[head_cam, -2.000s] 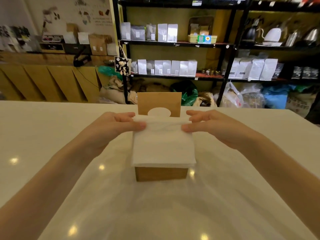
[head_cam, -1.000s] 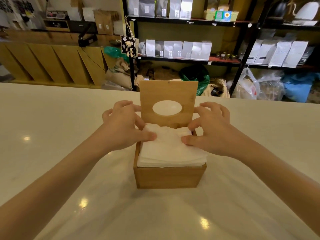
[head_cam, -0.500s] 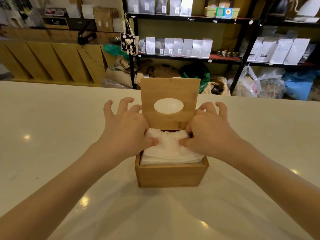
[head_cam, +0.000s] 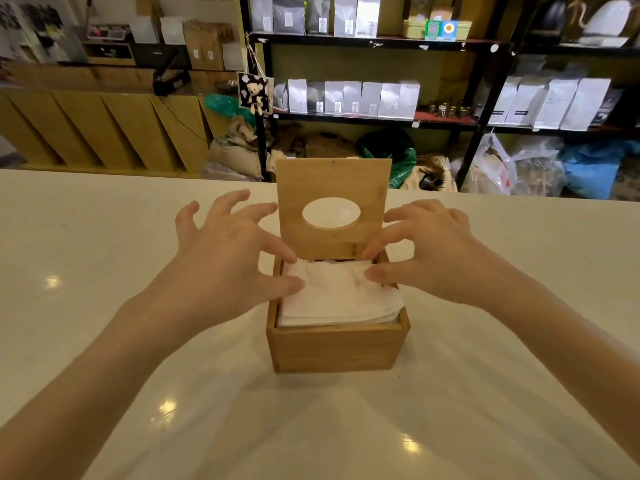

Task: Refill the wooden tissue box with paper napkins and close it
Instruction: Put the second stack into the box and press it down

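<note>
The stack of paper napkins (head_cam: pixel 341 299) is sitting inside the wooden tissue box (head_cam: pixel 336 348), but its top sheets are puckering toward the back and the right side is riding a little above the rim. If the hinged lid (head_cam: pixel 334 188) is being brought down over that, I judge it could pinch the raised edges or fail to seat flat, because the stack is not lying level. The lid is standing upright at the box's far edge, its oval opening facing the camera, and a nudge from either hand could tip it onto the fingers before they are clear.

The left hand (head_cam: pixel 221 258) is spreading wide, fingers fanned and gripping nothing; its thumb is pressing on the left part of the top napkin and a fingertip is nearing the lid's lower left corner. The right hand (head_cam: pixel 429 258) is likewise splayed and empty, thumb resting on the napkins' right part, forefinger touching the lid's lower right corner.

The box is standing on the white table (head_cam: pixel 104 271), centrally, well back from its far edge.
</note>
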A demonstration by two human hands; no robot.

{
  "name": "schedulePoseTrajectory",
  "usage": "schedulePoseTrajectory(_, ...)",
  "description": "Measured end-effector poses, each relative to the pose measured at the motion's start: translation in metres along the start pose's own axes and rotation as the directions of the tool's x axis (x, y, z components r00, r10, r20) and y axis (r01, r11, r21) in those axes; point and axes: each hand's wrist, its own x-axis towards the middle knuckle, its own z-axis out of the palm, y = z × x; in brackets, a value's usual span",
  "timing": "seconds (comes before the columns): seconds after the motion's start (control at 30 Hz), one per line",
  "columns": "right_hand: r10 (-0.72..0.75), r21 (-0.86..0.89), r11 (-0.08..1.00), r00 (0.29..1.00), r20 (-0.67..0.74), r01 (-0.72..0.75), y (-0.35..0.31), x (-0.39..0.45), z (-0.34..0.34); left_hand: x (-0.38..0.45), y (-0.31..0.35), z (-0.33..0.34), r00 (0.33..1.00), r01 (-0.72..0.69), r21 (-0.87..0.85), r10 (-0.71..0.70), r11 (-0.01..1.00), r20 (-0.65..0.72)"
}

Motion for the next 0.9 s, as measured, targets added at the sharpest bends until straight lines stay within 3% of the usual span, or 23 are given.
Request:
schedulePoseTrajectory(0.1,-0.007,-0.001,1.0,0.988,0.154,0.007,0.003,0.001,-0.006,-0.003,0.0,0.001,0.992,0.011,0.044,-0.016,0.999,0.126)
schedulePoseTrajectory(0.27,-0.007,-0.157,0.985,0.935,0.354,0.067,0.0,0.002,-0.004,-0.003,0.007,0.004,0.992,0.002,0.165,-0.023,0.986,0.127)
schedulePoseTrajectory(0.77,0.001,-0.391,0.914,0.962,0.274,0.11,-0.006,-0.003,0.01,0.0,0.017,0.013,0.982,-0.026,0.352,-0.041,0.936,0.183)
schedulePoseTrajectory(0.9,0.016,-0.375,0.922,0.958,0.287,0.097,-0.006,-0.002,0.011,0.001,0.018,0.016,0.983,-0.046,0.381,-0.027,0.923,0.184)
